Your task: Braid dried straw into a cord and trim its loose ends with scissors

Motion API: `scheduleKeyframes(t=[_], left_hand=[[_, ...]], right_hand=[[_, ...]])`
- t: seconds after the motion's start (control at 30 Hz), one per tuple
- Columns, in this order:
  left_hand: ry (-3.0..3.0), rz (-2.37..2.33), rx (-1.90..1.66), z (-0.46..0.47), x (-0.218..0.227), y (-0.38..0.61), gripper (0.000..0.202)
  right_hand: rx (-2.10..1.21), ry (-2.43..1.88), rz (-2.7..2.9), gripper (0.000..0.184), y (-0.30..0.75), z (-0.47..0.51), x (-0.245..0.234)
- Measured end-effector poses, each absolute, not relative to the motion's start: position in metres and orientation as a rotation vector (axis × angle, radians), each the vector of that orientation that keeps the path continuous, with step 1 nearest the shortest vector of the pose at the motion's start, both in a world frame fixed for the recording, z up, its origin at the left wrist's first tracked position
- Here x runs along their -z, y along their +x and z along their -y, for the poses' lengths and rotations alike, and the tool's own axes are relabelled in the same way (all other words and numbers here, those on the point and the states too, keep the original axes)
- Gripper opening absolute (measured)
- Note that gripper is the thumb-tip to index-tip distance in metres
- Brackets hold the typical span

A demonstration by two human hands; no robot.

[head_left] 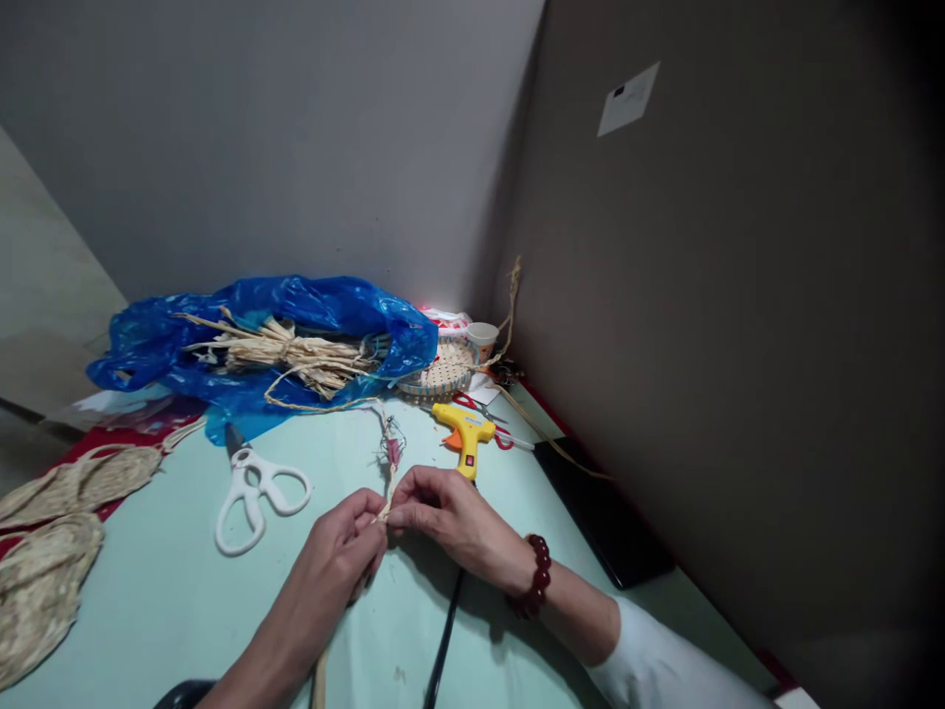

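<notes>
A thin cord of twisted straw (391, 483) runs between my two hands over the pale green table. My left hand (344, 547) pinches its near end, the fingers closed. Close against it, my right hand (443, 507) grips the same cord between thumb and fingers, a dark red bead bracelet on the wrist. Beyond my fingertips the cord passes a small pinkish piece with fine wires (393, 450) and leads back toward the straw bundle (295, 354). Just past my right hand lies a yellow glue gun (467, 433). White-handled scissors (251, 492) rest left of my left hand.
The straw bundle lies in a crumpled blue plastic bag (332, 295) by the wall. Beside it are a woven basket (447, 369) and a paper cup (482, 335). Red-handled scissors (504, 436) and a black flat device (605, 522) lie right. Woven straw pieces (44, 561) lie left.
</notes>
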State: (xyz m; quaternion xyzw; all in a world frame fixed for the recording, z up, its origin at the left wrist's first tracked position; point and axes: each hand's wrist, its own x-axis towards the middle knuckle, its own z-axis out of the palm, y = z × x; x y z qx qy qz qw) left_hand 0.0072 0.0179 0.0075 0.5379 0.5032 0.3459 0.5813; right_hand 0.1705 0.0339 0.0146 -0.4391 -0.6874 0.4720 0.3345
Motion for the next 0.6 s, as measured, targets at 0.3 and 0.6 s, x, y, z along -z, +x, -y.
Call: scheduleKeyframes(t=[0.3,0.6], left_hand=[[1.138,-1.18,-0.818,-0.0239,-0.0021,0.0059,0.027],[1.036,-1.193,-0.83,-0.0207,-0.0077,0.0068,0.018]], right_hand=[[-0.721,-1.094,2.145,0.011,0.1724,-0.0229,-0.0201],[-0.518,-1.043,2.192,0.015,0.1747,-0.0265,-0.0141]])
